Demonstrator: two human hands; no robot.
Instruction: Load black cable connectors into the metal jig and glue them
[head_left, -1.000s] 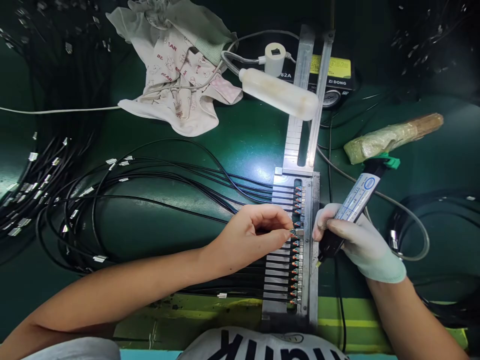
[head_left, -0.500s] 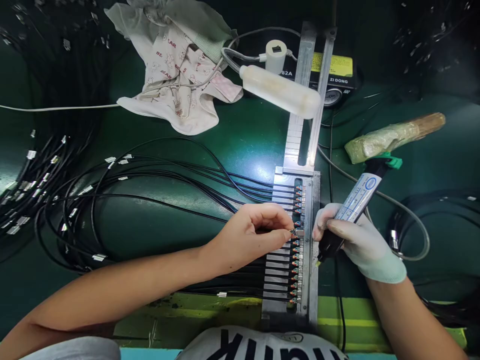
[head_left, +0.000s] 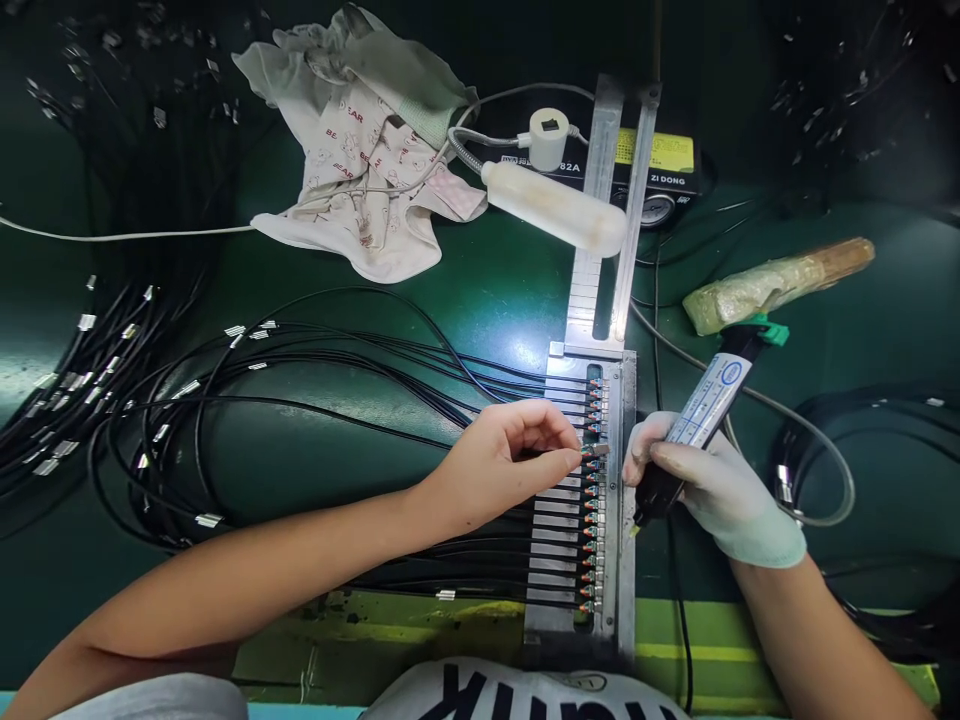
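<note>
- Your left hand (head_left: 502, 465) is pinching one plug (head_left: 598, 451) by its cable end, thumb and finger closed on it, right above the row (head_left: 589, 547) in the jig (head_left: 628, 600).
- What's changed: that plug is now sitting a bit farther toward the jig's far end than half a second ago, and its metal end is angling slightly more away from you.
- My read: you're handling that one loose from its neighbours, which are lying in line. Can't tell if it's touching the jig.
- Your gloved right hand (head_left: 697, 480) is keeping its wrap around the syringe (head_left: 709, 400), hardly shifting. The tip is pointing down by the jig's right edge, not over the plugs, so I'd guess it's just waiting there. Can't tell if it's touching metal.
- The jig is running from the tabletop's (head_left: 480, 310) near edge toward its far edge, with black cables (head_left: 405, 379) trailing off its left side.
- Your lamp (head_left: 555, 210) is hanging over the jig's far half.
</note>
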